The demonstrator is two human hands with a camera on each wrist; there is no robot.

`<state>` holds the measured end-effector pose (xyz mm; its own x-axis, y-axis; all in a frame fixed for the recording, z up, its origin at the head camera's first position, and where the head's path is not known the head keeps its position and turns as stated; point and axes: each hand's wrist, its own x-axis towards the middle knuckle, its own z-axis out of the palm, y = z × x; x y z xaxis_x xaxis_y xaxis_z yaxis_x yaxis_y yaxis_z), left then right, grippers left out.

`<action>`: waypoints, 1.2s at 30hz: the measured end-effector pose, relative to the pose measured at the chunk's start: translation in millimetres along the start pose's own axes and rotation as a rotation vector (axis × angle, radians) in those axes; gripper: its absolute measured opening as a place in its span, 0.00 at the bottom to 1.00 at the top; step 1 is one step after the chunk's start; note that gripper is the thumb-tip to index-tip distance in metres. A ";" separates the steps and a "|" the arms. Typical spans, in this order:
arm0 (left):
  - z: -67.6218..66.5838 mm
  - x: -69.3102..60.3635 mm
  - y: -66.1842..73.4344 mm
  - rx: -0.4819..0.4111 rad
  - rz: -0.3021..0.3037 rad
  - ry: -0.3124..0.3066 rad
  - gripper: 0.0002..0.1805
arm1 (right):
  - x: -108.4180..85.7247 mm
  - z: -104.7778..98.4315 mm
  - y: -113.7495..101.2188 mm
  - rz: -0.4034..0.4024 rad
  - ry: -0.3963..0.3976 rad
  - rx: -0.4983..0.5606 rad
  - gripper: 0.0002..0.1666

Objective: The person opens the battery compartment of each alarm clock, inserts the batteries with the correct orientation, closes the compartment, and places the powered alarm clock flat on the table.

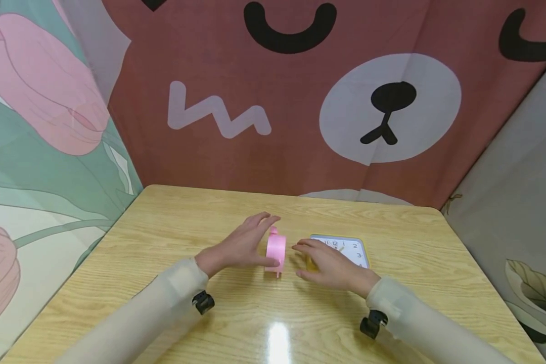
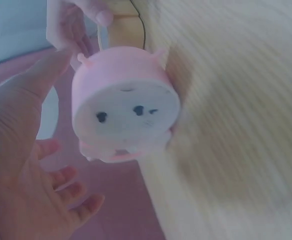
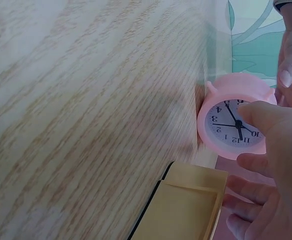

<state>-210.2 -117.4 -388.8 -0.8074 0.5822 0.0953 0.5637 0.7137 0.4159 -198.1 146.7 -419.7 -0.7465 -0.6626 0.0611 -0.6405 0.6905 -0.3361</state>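
A small round pink alarm clock (image 1: 276, 248) stands on the table between the two hands. Its white back with dark knobs (image 2: 138, 110) faces the left wrist view, while its numbered dial (image 3: 226, 125) shows in the right wrist view. My left hand (image 1: 243, 245) is beside the clock with thumb and fingers spread. The right hand (image 1: 329, 265), fingers loosely bent, hovers on the clock's other side and holds nothing. Behind that hand, partly covered by it, is a square clock (image 1: 352, 248) with a white dial and a blue and yellow rim.
Both clocks are on a light wooden table (image 1: 209, 323). Behind it hangs a reddish-brown cloth (image 1: 296, 162) with a cartoon bear face. Patterned cloths hang at the left (image 1: 36, 177) and right (image 1: 505, 202). Dark wrist cameras sit below both sleeves.
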 end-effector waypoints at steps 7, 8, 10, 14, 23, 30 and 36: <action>-0.8 9.5 18.1 0.219 0.042 -0.058 0.58 | 0.2 0.5 0.2 -0.017 0.016 0.008 0.36; -0.5 10.3 20.0 0.237 0.044 -0.068 0.58 | 0.7 0.7 -0.2 -0.019 0.016 0.011 0.36; 0.7 11.8 22.6 0.267 0.050 -0.080 0.58 | 1.2 1.1 -0.5 -0.017 0.015 0.010 0.36; 3.1 14.3 26.0 0.323 0.063 -0.086 0.57 | 1.3 -0.2 -1.0 -0.001 0.008 0.009 0.36; 9.5 20.1 32.9 0.605 0.088 -0.111 0.53 | 0.4 -2.1 -0.8 0.003 0.011 0.008 0.36; 13.0 23.4 32.9 0.649 0.108 -0.096 0.52 | 0.0 -7.3 -2.1 0.009 0.009 0.011 0.36; 14.1 22.4 28.7 0.560 0.115 -0.077 0.50 | 0.8 -9.1 -1.8 0.012 0.010 0.003 0.37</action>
<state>-209.6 -78.4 -387.5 -0.7327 0.6796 0.0371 0.6699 0.7297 -0.1371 -199.2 147.5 -410.5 -0.7561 -0.6510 0.0666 -0.6308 0.6979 -0.3393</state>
